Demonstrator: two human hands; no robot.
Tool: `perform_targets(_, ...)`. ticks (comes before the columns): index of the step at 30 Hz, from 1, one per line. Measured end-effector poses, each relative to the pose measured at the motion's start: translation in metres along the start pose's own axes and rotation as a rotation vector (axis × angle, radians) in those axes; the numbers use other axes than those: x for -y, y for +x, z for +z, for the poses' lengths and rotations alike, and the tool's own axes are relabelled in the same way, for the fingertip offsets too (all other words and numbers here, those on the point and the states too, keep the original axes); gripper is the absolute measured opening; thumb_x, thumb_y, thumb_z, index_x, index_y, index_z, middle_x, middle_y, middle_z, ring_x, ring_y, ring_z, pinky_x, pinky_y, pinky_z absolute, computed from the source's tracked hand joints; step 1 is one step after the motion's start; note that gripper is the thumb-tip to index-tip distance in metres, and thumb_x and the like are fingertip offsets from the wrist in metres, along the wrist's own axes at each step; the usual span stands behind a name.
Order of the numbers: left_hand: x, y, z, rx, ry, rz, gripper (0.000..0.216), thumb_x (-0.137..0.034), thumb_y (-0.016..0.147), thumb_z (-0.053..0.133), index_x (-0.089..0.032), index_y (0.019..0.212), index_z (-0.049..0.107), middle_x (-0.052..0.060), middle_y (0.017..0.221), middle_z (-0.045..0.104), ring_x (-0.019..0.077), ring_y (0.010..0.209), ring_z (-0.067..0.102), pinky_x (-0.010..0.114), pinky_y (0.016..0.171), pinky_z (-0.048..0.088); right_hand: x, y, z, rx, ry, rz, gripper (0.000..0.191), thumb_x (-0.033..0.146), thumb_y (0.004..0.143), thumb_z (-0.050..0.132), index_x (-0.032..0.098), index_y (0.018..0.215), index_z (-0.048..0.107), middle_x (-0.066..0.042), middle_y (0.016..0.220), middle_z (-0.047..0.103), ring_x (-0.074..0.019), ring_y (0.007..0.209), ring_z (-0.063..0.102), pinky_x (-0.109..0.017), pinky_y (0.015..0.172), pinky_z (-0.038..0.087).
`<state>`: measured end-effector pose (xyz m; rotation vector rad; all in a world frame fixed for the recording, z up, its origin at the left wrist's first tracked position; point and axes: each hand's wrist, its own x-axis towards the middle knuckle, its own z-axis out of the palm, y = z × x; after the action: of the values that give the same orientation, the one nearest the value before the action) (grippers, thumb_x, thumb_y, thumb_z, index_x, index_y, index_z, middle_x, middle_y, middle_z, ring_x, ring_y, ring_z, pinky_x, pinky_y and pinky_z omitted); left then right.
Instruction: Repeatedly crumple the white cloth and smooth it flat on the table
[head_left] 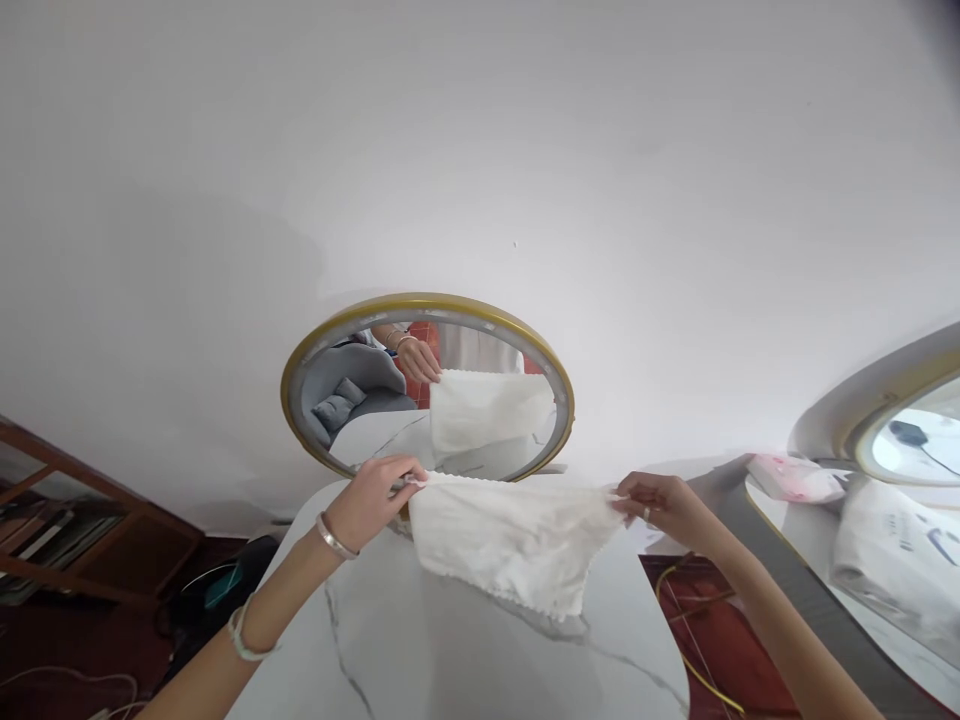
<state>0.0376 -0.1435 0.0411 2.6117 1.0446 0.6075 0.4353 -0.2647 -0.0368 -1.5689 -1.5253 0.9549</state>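
A white towel with a scalloped edge hangs stretched between my two hands, above a white marbled tabletop. Its upper left corner is pinched in my left hand, which has a bracelet at the wrist. My right hand, wearing a ring, grips the upper right corner. The towel's lower edge slants down toward the right, and its surface looks creased. Directly behind it, a round gold-rimmed mirror reflects one hand and the towel.
On the right, a second table carries a pink and white packet and a white printed bag, with another gold-rimmed mirror behind. A wooden shelf with books stands at left. Yellow tubing runs over the red floor.
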Motion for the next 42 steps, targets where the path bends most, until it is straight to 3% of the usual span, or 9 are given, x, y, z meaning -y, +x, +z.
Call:
perform_targets(4,0.004,-0.001,-0.006,-0.037,0.022,-0.005,0.018,-0.025,0.084,0.045,-0.021,0.076,0.06,-0.001,0.076,0.068,0.0122,0.07,0.064,0.02,0.061,0.048,0.004,0.01,0.006,-0.083,-0.024,-0.093,0.037,0.056,0.074,0.065,0.02,0.072,0.058,-0.002,0.063,0.062,-0.016,0.062,0.061,-0.027,0.057,0.05)
perform_targets(8,-0.004,0.014,-0.031,-0.214,0.174,0.027,0.017,-0.031,0.087,0.045,-0.021,0.079,0.057,-0.002,0.073,0.063,0.011,0.065,0.059,0.02,0.062,0.045,0.027,0.025,0.012,-0.426,-0.04,-0.246,0.033,0.053,0.074,0.066,0.022,0.079,0.058,-0.002,0.073,0.063,-0.0116,0.056,0.052,-0.025,0.052,0.047)
perform_targets(12,-0.03,0.069,-0.07,-0.555,0.399,0.032,0.017,-0.035,0.089,0.049,-0.019,0.088,0.054,-0.003,0.065,0.055,0.011,0.059,0.053,0.021,0.06,0.041,0.072,0.065,0.018,-0.872,0.263,-0.326,0.04,0.049,0.076,0.066,0.023,0.101,0.049,0.001,0.076,0.058,-0.0079,0.045,0.049,-0.022,0.042,0.04)
perform_targets(15,-0.048,0.12,-0.087,-0.723,0.498,0.061,0.019,-0.03,0.093,0.04,-0.017,0.094,0.054,0.002,0.079,0.06,0.0136,0.069,0.057,0.024,0.065,0.041,0.101,0.104,0.026,-1.076,0.41,-0.465,0.037,0.043,0.08,0.062,0.025,0.104,0.04,0.002,0.084,0.054,-0.01,0.06,0.06,-0.025,0.058,0.05)
perform_targets(20,-0.056,0.157,-0.073,-0.674,0.634,0.188,0.03,-0.031,0.096,0.03,-0.02,0.103,0.057,0.01,0.118,0.058,0.0212,0.094,0.057,0.035,0.078,0.041,0.105,0.137,0.056,-0.995,0.166,-0.557,0.05,0.044,0.083,0.057,0.025,0.124,0.034,-0.012,0.13,0.042,-0.0188,0.102,0.06,-0.039,0.087,0.049)
perform_targets(23,-0.052,0.155,-0.059,-0.572,0.714,0.325,0.037,-0.044,0.095,0.036,-0.02,0.115,0.054,0.01,0.122,0.057,0.0264,0.108,0.051,0.042,0.09,0.035,0.097,0.138,0.073,-0.948,-0.14,-0.579,0.047,0.044,0.088,0.05,0.025,0.13,0.038,-0.012,0.134,0.044,-0.0255,0.121,0.046,-0.047,0.098,0.04)
perform_targets(29,-0.055,0.165,-0.057,-0.441,0.721,0.35,0.035,-0.041,0.097,0.033,-0.023,0.112,0.058,0.005,0.103,0.066,0.0215,0.095,0.056,0.038,0.085,0.034,0.108,0.148,0.086,-1.144,-0.151,-0.527,0.033,0.033,0.096,0.032,0.024,0.122,0.052,-0.009,0.117,0.06,-0.0219,0.11,0.054,-0.042,0.092,0.041)
perform_targets(34,-0.049,0.163,-0.07,-0.48,0.624,0.301,0.036,-0.038,0.098,0.031,-0.022,0.099,0.063,0.003,0.097,0.068,0.0176,0.088,0.059,0.034,0.081,0.035,0.135,0.155,0.088,-1.214,-0.197,-0.594,0.03,0.028,0.095,0.035,0.022,0.111,0.059,-0.008,0.109,0.065,-0.0213,0.102,0.058,-0.039,0.087,0.042)
perform_targets(42,0.027,0.104,-0.102,-0.663,0.285,0.034,0.039,-0.039,0.097,0.03,-0.018,0.096,0.063,0.006,0.097,0.068,0.0182,0.087,0.06,0.029,0.073,0.04,0.215,0.177,0.11,-1.088,-0.667,-0.859,0.029,0.027,0.093,0.045,0.025,0.119,0.057,-0.006,0.118,0.062,-0.0232,0.112,0.051,-0.04,0.094,0.035)
